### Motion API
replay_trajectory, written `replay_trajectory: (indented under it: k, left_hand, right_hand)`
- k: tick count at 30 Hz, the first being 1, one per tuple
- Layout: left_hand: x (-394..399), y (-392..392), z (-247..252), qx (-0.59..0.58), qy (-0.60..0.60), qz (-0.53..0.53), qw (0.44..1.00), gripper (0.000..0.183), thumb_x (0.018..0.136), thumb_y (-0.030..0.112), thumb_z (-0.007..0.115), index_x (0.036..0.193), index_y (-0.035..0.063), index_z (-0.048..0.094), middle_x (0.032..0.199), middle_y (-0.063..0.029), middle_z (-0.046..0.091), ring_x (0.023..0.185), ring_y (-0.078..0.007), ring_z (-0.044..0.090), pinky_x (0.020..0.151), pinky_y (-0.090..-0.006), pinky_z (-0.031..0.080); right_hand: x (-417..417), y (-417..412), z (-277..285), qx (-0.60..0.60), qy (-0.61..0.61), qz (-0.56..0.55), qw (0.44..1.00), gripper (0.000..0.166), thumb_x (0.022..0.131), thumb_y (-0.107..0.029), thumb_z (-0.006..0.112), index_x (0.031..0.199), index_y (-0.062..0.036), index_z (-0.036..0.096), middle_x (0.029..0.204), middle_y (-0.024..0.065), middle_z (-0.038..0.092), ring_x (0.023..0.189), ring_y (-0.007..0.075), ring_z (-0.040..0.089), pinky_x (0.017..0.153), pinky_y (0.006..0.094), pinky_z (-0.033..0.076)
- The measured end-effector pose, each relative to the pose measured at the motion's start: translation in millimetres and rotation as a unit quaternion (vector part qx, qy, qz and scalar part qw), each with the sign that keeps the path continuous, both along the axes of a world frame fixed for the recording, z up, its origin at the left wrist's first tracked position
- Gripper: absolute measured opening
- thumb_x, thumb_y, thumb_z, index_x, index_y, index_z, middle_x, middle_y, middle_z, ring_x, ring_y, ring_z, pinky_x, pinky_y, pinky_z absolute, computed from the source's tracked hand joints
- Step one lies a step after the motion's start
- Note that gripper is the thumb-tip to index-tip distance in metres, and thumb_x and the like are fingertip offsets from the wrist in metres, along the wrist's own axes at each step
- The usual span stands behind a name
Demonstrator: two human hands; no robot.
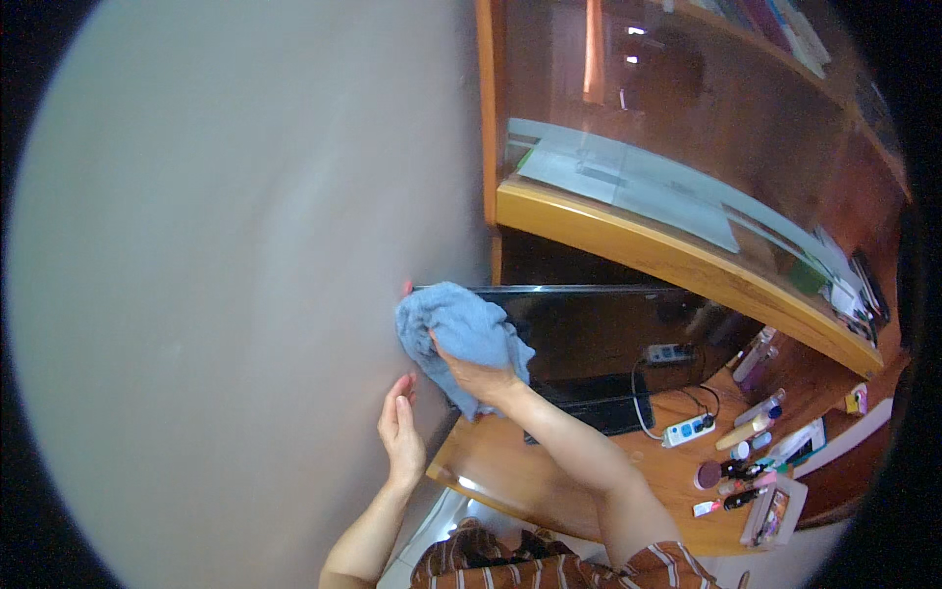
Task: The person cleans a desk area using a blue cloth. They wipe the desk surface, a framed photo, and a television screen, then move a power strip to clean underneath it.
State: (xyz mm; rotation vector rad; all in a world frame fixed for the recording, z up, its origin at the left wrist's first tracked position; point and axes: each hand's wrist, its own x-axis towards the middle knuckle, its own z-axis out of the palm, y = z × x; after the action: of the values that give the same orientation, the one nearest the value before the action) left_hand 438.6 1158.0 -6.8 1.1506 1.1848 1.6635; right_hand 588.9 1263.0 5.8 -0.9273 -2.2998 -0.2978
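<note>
A blue cloth (471,331) lies bunched under my right hand (471,368), which grips it against the left end of a dark, glossy monitor screen (581,324). The cloth hides the screen's left edge and most of my right fingertips. My left hand (403,434) is raised to the left of the cloth and lower in view, near the pale wall. Its fingers are loosely bent, with nothing in them. Below the screen, its black stand base (607,412) rests on the wooden desk (544,478).
A wooden shelf edge (662,265) with glass-fronted cabinet above overhangs the screen. A white power strip (688,431) with cables sits on the desk. Several bottles and jars (736,464) and a clear plastic box (774,513) stand at right. The pale wall (221,294) borders the left.
</note>
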Motion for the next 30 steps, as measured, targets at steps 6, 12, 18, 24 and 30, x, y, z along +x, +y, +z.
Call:
replay_trajectory:
  k: [6,12,18,24,30]
  left_hand:
    - [-9,-37,-3,-0.03,-0.01,0.045,0.999,0.034,0.101,0.024,0.038,0.113,-0.0031,0.056,0.116,-0.0151,0.059,0.11,-0.021,0.055,0.092,-0.0343,0.046]
    - [-27,-58,-10,-0.058,-0.006,0.032,0.998,0.034,0.101,0.026,0.04,0.108,-0.0026,0.058,0.108,-0.0137,0.062,0.103,-0.0195,0.059,0.086,-0.0338,0.049]
    - [-27,-60,-21,-0.097,-0.005,0.011,0.995,0.03,0.1,0.023,0.044,0.105,-0.0031,0.059,0.102,-0.0122,0.064,0.096,-0.0178,0.06,0.082,-0.032,0.05]
    - [-18,-34,30,0.046,0.159,0.043,0.985,0.02,0.097,0.01,0.046,0.106,-0.0016,0.059,0.11,-0.0129,0.061,0.099,-0.0177,0.058,0.083,-0.0329,0.049]
    - [13,25,117,0.317,0.394,0.118,0.855,0.028,0.086,-0.004,0.05,0.113,-0.002,0.057,0.124,-0.0198,0.054,0.12,-0.0354,0.049,0.102,-0.0441,0.038]
  right_hand:
    - [27,9,-125,-0.394,0.067,-0.054,0.915,0.055,0.084,-0.034,0.056,0.133,-0.0108,0.047,0.13,0.0116,0.052,0.123,0.0315,0.047,0.101,0.0402,0.039]
    - [40,-29,-111,-0.513,-0.091,-0.026,0.853,0.047,0.084,-0.033,0.055,0.124,-0.009,0.053,0.13,0.0061,0.053,0.118,0.0256,0.051,0.099,0.0399,0.042]
    - [54,-5,-213,0.032,-0.325,0.15,0.933,0.038,0.083,-0.029,0.055,0.117,-0.0125,0.059,0.128,0.004,0.056,0.116,0.0216,0.053,0.098,0.0361,0.043]
    - [45,-3,-157,0.057,-0.203,0.055,0.976,0.032,0.079,-0.023,0.056,0.11,-0.0125,0.06,0.121,0.0008,0.057,0.111,0.02,0.053,0.097,0.0368,0.043]
    - [20,6,-25,0.035,-0.013,-0.043,0.998,0.032,0.073,-0.015,0.056,0.105,-0.0109,0.06,0.108,0.0123,0.058,0.099,0.03,0.056,0.082,0.0384,0.05]
